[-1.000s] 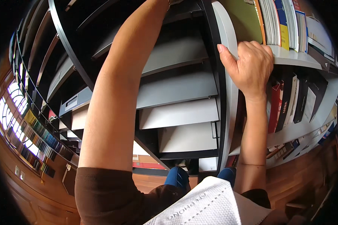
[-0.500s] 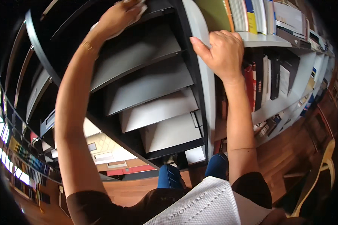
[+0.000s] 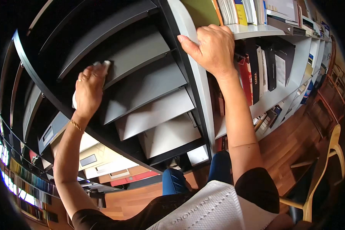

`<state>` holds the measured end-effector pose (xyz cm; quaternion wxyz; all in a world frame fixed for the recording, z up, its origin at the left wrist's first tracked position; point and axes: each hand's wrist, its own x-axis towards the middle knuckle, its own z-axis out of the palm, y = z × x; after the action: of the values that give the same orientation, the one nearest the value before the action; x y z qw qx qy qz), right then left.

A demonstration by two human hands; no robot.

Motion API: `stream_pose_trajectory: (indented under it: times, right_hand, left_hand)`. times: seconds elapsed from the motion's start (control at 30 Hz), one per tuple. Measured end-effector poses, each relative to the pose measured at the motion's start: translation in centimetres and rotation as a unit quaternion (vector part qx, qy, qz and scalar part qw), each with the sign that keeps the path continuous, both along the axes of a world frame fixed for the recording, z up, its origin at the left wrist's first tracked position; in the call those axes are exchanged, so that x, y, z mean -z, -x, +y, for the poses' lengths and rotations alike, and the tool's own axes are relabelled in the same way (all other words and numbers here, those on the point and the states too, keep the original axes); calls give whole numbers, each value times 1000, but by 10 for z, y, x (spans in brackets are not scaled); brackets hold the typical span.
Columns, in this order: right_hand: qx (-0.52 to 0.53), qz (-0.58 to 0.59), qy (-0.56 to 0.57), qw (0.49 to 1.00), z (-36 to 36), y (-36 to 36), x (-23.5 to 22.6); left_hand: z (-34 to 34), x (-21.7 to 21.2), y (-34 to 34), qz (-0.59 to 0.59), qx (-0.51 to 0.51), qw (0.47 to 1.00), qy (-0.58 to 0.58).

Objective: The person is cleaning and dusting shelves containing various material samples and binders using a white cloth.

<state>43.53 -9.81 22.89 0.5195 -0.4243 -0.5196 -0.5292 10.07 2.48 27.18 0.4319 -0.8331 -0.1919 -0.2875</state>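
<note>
My left hand (image 3: 89, 92) is closed around a white cloth (image 3: 74, 100), parts of which stick out on both sides of it. The hand is by the left part of a grey slanted shelf (image 3: 140, 57) in a dark rack, and I cannot tell whether the cloth touches it. My right hand (image 3: 212, 50) grips the curved edge of a white side panel (image 3: 201, 82) at the right of the rack. Its thumb points left across the panel, and its fingertips are partly hidden. More slanted shelves (image 3: 149, 90) step down below.
White shelving with upright books (image 3: 270, 69) stands at my right. A wooden chair (image 3: 329, 153) is at the lower right. Pale sample panels (image 3: 99, 153) lie low at the left, past the dark rack's edge. My legs (image 3: 174, 180) are close to the rack's foot.
My left hand has come down and toward me with the cloth, from the upper shelves to a lower one. My right hand keeps its hold on the panel. The view has shifted slightly.
</note>
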Motion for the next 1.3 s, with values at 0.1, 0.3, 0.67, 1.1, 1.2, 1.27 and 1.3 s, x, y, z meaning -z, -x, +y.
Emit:
stream_pose_trajectory:
  times: [0.1, 0.3, 0.67, 1.1, 1.2, 1.27, 1.3]
  right_hand:
    - [8, -17, -1, 1000, -6, -1, -3]
    - [26, 2, 36, 999, -10, 0, -2]
    - [3, 31, 16, 999, 2, 2, 1]
    - [-3, 51, 23, 998, -7, -2, 4]
    - [12, 48, 32, 998, -6, -8, 7]
    - [10, 46, 47, 998, -7, -5, 5]
    - [26, 44, 58, 997, -10, -14, 8]
  left_hand:
    - [12, -16, 1, -71, -48, 988, 130]
    - [116, -35, -10, -186, -52, 964, 183]
    - [220, -57, -69, -172, -63, 972, 146]
    - [127, -67, -216, -145, -106, 956, 234]
    - [110, -55, -215, -133, -115, 921, 347]
    - [121, -49, -195, -138, 15, 952, 275]
    - [110, -46, -197, -145, 88, 940, 296]
